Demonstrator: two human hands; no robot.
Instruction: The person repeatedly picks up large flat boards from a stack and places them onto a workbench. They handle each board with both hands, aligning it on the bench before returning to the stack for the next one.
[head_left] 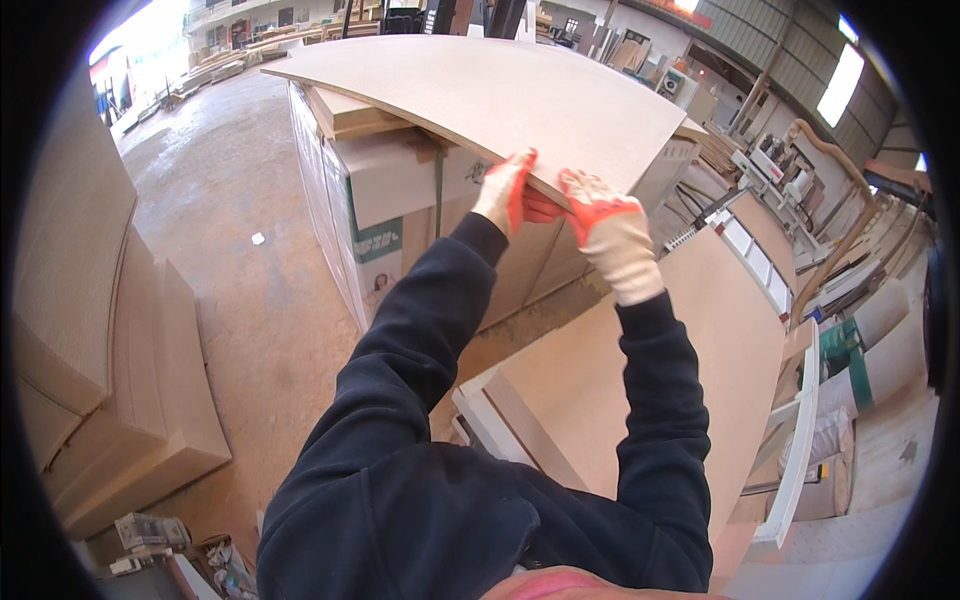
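Observation:
A large pale wooden board (pixel 500 95) lies askew on top of a wrapped stack of boards (pixel 390 180), its near edge sticking out toward me. My left hand (pixel 510 192), in a white glove with an orange-red palm, is closed round that near edge, thumb above and fingers beneath. Close beside it, my right hand (pixel 603 218) wears a matching glove and rests over the same edge near the board's right corner. Its fingers lie bent on the top face; whether the thumb goes underneath is hidden.
At my right stands a machine table with a brown panel (pixel 640 360) and a white rail (pixel 795 440). Stacked boards (pixel 130 370) rise at the left. A white scrap (pixel 257 239) lies on the concrete floor (pixel 240 320). Machinery (pixel 775 170) and timber fill the far right.

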